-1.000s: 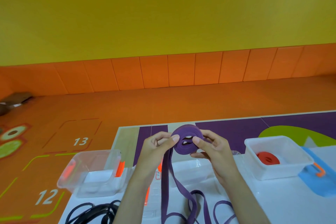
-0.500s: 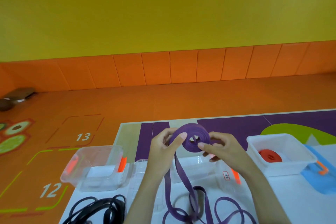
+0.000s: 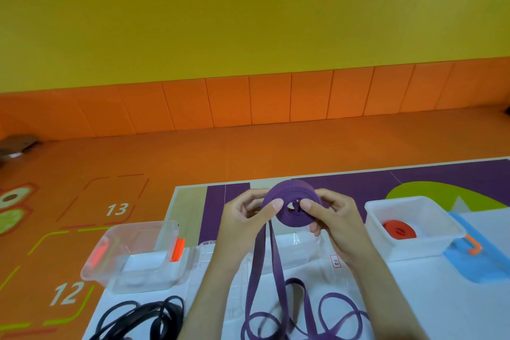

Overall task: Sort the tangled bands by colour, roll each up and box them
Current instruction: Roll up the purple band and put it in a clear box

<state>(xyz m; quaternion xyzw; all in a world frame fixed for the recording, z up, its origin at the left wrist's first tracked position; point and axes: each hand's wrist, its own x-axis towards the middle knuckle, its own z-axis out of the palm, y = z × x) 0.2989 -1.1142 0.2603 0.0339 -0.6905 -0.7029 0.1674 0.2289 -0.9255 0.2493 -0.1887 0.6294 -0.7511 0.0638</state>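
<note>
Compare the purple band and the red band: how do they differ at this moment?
The purple band is only partly rolled, its loose tail trailing onto the table; the red band is a finished coil. The left hand and right hand hold the purple band in the air; the red band lies in the white box, untouched. Both are flat bands wound into rings.

Left hand [image 3: 245,219], right hand [image 3: 340,222] pinch purple roll [image 3: 292,190] (tail [image 3: 263,270] seemingly loose).
</note>
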